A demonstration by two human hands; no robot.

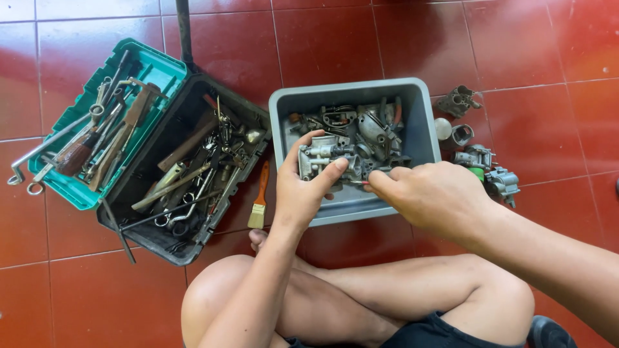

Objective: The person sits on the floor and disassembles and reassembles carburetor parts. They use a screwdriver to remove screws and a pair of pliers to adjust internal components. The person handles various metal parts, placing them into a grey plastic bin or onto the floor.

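Left hand (302, 187) grips a metal carburetor (320, 158), held over the front of the grey bin (412, 96) w/ other engine parts inside. Right hand (431, 193) is closed, fingertips pinching a small thin tool (362, 182) at the carb's side. Open toolbox (161, 238) and paintbrush (260, 196) sit on the red tile floor (516, 38) to the left.

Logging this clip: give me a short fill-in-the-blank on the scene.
1. The left hand holds a metal carburetor over the ____ bin.
2. The paintbrush lies between the bin and the ____.
3. The toolbox has a ____ tray.
Missing: grey; toolbox; teal
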